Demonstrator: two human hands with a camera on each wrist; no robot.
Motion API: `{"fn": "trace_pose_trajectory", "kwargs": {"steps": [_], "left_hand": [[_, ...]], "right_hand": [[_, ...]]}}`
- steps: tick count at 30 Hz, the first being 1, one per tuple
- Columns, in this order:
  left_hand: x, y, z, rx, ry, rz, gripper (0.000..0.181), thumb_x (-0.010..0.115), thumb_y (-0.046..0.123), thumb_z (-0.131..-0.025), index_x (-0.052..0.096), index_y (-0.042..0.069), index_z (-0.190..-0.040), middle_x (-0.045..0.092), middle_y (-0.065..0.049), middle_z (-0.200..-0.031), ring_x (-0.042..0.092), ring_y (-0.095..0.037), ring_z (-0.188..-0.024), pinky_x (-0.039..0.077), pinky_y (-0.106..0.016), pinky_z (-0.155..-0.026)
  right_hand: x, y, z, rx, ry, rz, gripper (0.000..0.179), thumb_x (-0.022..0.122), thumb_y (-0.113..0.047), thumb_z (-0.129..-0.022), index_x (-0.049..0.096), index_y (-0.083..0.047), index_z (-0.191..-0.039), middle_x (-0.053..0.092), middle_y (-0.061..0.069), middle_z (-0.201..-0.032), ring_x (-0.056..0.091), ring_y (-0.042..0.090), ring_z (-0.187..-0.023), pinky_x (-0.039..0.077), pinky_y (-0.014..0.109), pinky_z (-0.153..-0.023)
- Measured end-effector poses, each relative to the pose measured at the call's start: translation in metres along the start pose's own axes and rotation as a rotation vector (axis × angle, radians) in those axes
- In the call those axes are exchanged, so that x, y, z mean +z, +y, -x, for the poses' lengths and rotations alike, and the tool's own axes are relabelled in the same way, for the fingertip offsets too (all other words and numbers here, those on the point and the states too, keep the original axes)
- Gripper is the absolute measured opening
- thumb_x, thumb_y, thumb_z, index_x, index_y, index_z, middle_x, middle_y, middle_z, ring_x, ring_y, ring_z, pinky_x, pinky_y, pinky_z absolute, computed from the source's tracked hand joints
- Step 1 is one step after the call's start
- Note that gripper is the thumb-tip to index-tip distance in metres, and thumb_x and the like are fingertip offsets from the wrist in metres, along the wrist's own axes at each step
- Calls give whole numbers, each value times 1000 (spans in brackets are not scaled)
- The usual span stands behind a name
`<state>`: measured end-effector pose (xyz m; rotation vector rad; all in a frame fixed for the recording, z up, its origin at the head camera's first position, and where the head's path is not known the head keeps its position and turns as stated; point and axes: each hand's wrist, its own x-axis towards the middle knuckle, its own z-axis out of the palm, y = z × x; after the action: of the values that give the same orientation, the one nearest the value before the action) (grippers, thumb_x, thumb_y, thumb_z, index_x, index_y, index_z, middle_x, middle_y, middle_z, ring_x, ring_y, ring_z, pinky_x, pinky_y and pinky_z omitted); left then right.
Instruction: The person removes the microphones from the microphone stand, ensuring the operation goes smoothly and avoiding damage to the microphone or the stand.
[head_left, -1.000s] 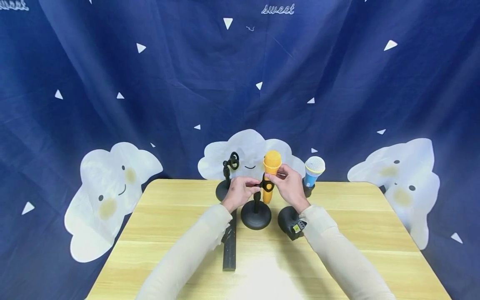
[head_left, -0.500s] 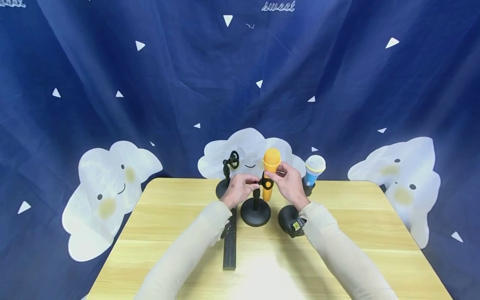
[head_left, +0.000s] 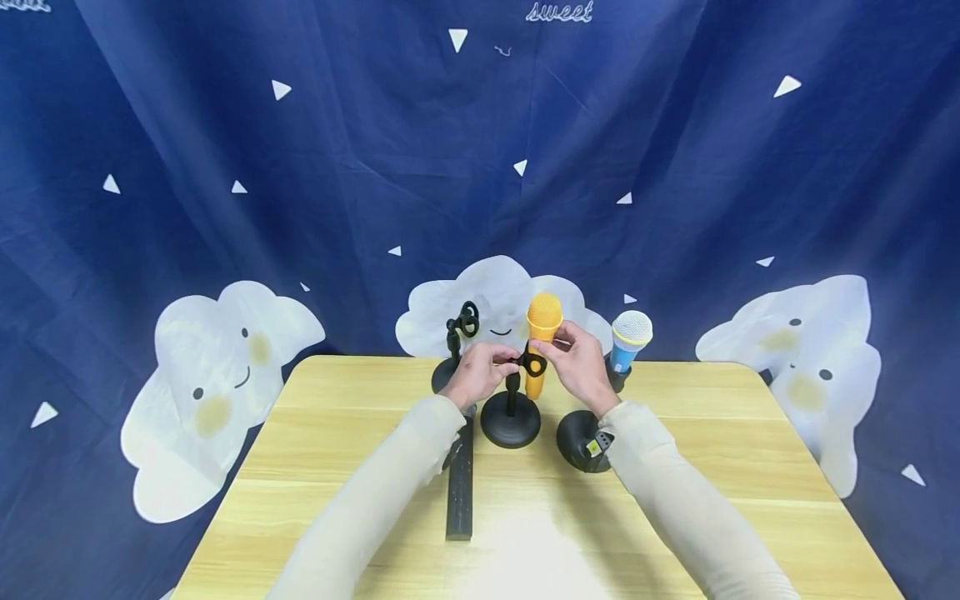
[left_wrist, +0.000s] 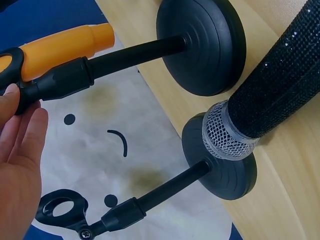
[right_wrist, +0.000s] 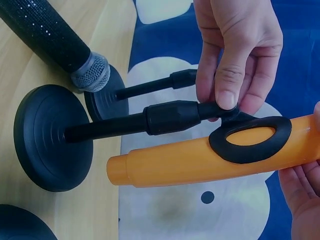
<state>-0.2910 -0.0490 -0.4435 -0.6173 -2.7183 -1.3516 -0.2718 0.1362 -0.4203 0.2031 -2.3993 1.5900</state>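
Note:
In the head view, my left hand pinches the top joint of a black desktop microphone stand between thumb and fingers. My right hand holds an orange microphone just under its mesh head. The handle passes through the stand's oval clip, with its narrow end pointing down toward the table. In the left wrist view, the orange handle lies alongside the stand's pole. Part of the microphone's upper body is hidden by my right fingers.
A second stand with a bare clip stands at the back left. A black sparkly microphone lies on the wooden table beneath my left forearm. To the right, a blue microphone rises behind a black base, partly covered by my sleeve.
The middle stand and the orange microphone sit slightly farther back in the head view. Both hands keep the same grip, and the view has tilted a little.

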Motion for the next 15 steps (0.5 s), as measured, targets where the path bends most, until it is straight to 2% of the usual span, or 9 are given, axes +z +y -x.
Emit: {"fn": "trace_pose_trajectory", "kwargs": {"steps": [7, 15], "left_hand": [[0, -2, -5, 20, -1, -5, 16, 75, 4, -89, 76, 1, -105, 75, -9, -105, 71, -23, -100, 57, -33, -88], [1, -3, -8, -8, -6, -5, 18, 74, 5, -90, 76, 1, -108, 74, -9, -107, 71, -22, -100, 56, -33, -89]], "right_hand": [[-1, -1, -3, -7, -3, 4, 31, 79, -16, -88, 68, 2, -111, 70, 20, -114, 69, 35, -105, 55, 46, -92], [-1, -3, -5, -5, -11, 6, 33, 78, -17, -89, 67, 3, -113, 70, 21, -115, 68, 35, -108, 54, 45, -93]]}}
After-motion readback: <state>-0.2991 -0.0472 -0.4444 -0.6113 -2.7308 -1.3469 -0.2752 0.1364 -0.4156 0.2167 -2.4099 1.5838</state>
